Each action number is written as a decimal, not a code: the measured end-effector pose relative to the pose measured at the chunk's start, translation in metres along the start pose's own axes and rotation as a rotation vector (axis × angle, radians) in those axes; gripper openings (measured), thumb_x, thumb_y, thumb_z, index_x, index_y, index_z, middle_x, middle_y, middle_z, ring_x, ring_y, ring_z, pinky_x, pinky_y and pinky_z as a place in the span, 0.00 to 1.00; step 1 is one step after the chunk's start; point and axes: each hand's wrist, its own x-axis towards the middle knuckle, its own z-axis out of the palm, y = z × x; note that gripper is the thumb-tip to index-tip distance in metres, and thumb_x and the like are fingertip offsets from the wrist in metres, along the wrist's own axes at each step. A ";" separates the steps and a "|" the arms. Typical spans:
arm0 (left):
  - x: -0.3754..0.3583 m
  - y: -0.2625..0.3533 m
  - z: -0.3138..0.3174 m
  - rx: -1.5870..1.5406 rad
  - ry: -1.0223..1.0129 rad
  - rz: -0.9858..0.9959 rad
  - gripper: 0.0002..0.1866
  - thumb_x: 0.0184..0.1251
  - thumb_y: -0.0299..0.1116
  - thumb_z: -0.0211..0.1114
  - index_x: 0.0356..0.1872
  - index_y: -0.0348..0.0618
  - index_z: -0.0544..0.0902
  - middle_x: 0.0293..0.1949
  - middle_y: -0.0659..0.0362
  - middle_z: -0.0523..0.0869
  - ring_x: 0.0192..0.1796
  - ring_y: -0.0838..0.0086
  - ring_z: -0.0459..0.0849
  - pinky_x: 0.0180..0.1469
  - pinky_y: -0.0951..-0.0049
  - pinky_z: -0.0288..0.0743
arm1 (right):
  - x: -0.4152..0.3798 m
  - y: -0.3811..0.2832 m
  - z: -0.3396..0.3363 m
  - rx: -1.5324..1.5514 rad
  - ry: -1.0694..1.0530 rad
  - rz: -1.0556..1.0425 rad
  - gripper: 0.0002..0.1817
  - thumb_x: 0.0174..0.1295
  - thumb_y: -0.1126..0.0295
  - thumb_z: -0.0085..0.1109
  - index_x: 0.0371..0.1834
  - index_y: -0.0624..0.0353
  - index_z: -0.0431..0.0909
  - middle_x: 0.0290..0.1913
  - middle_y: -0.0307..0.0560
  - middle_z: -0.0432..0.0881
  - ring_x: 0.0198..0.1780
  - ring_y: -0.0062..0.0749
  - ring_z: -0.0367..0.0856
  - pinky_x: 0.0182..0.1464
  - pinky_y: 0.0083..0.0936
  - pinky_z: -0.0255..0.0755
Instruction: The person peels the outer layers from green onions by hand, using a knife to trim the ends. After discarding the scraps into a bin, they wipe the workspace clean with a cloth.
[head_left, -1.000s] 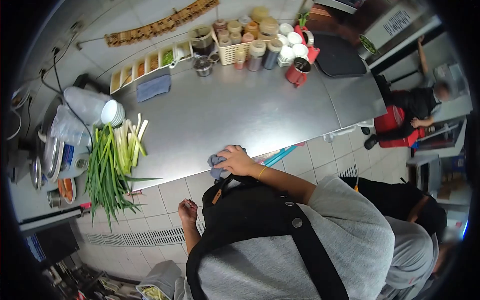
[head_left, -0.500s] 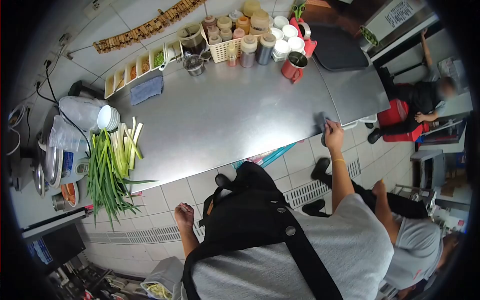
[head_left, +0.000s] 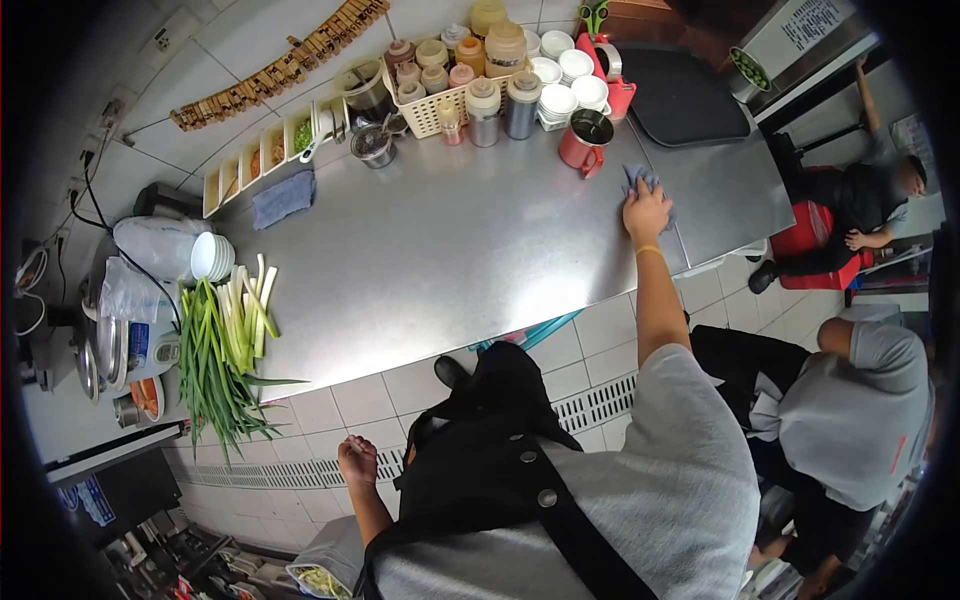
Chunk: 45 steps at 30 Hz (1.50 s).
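Note:
My right hand presses a blue-grey cloth down on the steel counter, to the right, just in front of a red mug with dark contents. Part of the cloth is covered by the fingers. Low at my left side, off the counter, my left hand is held with its fingers curled; whatever may be inside them is hidden. A second blue-grey cloth lies folded at the back left, out of reach of both hands.
Green onions overhang the left front edge beside stacked white bowls. Along the back stand topping trays, a basket of sauce bottles, white cups and a black tray. Close on my right a co-worker bends over.
My right hand has moved from the counter's front edge back and slightly left onto the surface, taking the cloth along. The co-worker at right has shifted. My left hand stays low and curled.

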 end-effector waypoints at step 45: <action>0.008 0.032 -0.127 -0.168 -0.026 0.029 0.04 0.57 0.31 0.50 0.27 0.44 0.72 0.23 0.62 0.73 0.26 0.74 0.71 0.31 0.76 0.68 | -0.376 -0.216 -0.043 0.443 -0.132 -1.027 0.10 0.54 0.69 0.53 0.37 0.46 0.82 0.40 0.44 0.76 0.37 0.43 0.71 0.42 0.39 0.66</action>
